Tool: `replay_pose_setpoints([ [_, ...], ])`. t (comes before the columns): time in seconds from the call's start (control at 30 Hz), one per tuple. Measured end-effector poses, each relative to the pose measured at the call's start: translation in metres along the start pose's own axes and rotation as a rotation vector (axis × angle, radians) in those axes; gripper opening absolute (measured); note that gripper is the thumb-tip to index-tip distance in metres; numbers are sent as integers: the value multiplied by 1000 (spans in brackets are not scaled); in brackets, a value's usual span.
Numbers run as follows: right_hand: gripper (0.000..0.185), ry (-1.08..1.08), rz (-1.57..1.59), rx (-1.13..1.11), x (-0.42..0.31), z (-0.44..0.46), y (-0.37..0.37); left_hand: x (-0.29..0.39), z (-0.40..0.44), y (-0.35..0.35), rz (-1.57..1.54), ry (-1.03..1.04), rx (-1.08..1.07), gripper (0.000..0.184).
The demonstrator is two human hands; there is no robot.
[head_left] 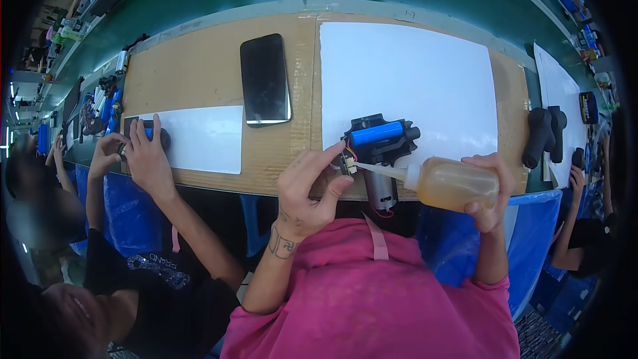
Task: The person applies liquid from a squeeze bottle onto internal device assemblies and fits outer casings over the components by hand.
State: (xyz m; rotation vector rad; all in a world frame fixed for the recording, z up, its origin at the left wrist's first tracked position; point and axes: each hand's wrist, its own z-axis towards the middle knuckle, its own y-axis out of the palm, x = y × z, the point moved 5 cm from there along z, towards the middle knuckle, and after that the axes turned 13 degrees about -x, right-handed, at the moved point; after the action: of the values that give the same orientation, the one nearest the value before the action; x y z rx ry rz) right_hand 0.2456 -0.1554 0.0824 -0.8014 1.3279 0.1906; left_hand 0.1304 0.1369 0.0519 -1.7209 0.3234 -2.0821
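Between the thumb and fingers of my left hand is a small circuit board with a white connector and thin red and yellow wires. My right hand is wrapped round a squeeze bottle of amber liquid, tilted on its side. Its thin nozzle points left, with the tip right beside the board; whether they touch I cannot tell. Just behind the board lies a black housing with a blue battery cell in it. A silver motor with a red wire sits below the housing at the table edge.
A white sheet lies on the cardboard-covered table. A black phone rests left of it. Black handle-shaped parts are at the right. At the left, a co-worker's hands hold a part over another white sheet.
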Motion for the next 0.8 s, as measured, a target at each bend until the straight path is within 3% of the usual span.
replay_pose_setpoints([
  [0.13, 91, 44, -31, -36, 0, 1, 3, 1, 0, -1, 6, -14, 4, 43],
  [0.23, 82, -33, 48, 5, 0, 3, 3, 1, 2, -1, 17, 8, -1, 43],
  [0.8, 78, -24, 66, -62, 2, 7, -4, 3, 0, 0, 16, 11, 4, 44],
])
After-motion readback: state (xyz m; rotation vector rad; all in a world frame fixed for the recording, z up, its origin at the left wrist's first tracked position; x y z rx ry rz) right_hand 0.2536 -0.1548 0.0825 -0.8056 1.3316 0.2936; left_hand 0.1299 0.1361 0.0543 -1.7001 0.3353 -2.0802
